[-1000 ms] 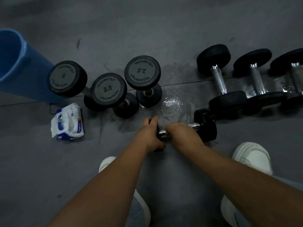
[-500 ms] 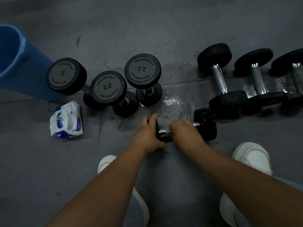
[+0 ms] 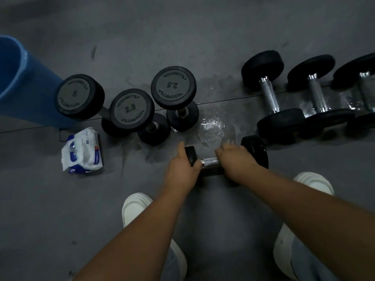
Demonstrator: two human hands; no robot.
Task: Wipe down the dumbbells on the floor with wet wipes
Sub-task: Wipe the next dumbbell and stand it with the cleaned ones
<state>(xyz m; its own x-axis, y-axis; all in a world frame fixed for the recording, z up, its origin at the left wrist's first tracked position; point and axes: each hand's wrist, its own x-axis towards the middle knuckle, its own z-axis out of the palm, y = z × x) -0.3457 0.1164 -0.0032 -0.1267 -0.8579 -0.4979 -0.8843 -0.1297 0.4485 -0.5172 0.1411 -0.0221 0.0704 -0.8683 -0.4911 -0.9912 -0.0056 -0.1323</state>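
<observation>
Right hand point(image 3: 238, 161) has slid along the handle toward the right head, baring more chrome. Left hand point(image 3: 182, 169) grips the left head of the small dumbbell point(image 3: 210, 162), which lies on the floor point(image 3: 182, 37) before the feet. The right hand curls over its handle, any wipe beneath hidden. Judged mid-task: upright dumbbells point(image 3: 132, 110) and lying dumbbells point(image 3: 272, 98) show no sure sign of wiping; wipes pack point(image 3: 83, 151) lies left.

A: Held item?
B: One small dumbbell point(image 3: 254, 151) on the floor. Left hand point(image 3: 182, 169) grips its left head; right hand point(image 3: 237, 161) curls over the bar.
A: Left of the hands?
B: Three upright dumbbells point(image 3: 133, 110), wipes pack point(image 3: 83, 151), blue bucket point(image 3: 18, 82).
A: Right?
B: Three lying dumbbells point(image 3: 271, 96).
</observation>
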